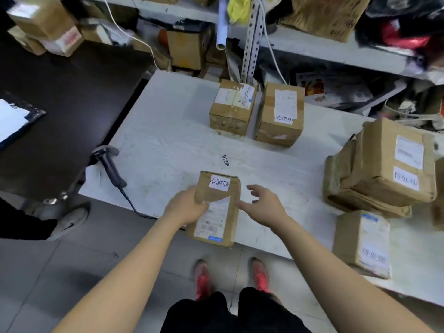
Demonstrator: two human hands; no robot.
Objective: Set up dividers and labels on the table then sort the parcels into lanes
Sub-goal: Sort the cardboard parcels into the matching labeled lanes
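Head view: parcel (217, 210) at worktop (163, 131) near edge
Left hand (185, 210): grips it
Right hand (262, 205): spread, empty
Progress: two boxes (280, 114) placed; pile (384, 169) unsorted

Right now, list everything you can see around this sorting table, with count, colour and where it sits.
Table: one, white, centre.
Parcel in hand: one, brown cardboard, near table edge, white label reading 处理中.
Far parcels: two, brown, side by side at the back; left one, right one labelled 处理中.
Right parcels: stack at right edge, brown, exact count unclear; one more nearer.
Loose label: one, white, flat on table centre.
Barcode scanner: one, black, table's left edge, cable trailing off.
Shelving: white, behind, crammed with boxes and bags.
Red shoes: two, on the floor below.
Left hand: gripping the parcel's left side.
Right hand: open, beside the parcel, not touching.
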